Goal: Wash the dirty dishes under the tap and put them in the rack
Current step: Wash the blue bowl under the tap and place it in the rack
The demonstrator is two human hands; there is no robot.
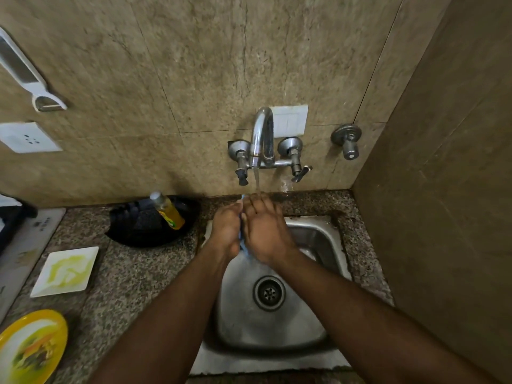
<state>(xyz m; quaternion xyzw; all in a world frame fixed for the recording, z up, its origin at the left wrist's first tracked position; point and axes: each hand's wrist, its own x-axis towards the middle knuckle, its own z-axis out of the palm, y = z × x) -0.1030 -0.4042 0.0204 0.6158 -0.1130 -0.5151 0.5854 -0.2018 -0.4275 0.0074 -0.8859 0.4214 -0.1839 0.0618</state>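
Note:
Water runs from the chrome tap (261,134) onto both my hands, held together over the back of the steel sink (318,236). A thin blue item (242,242) is sandwiched between my left hand (225,231) and my right hand (263,228); only slivers of it show, so I cannot tell what it is. On the counter to the left lie a dirty white square plate (65,271) with yellow smears and a yellow round plate (30,347) with food remains. No rack shows in this view.
A black tray (144,225) holds a bottle of yellow liquid (167,210) beside the sink. A stove edge (22,250) runs along the far left. A wall closes the right side. A spare valve (347,141) juts from the tiles.

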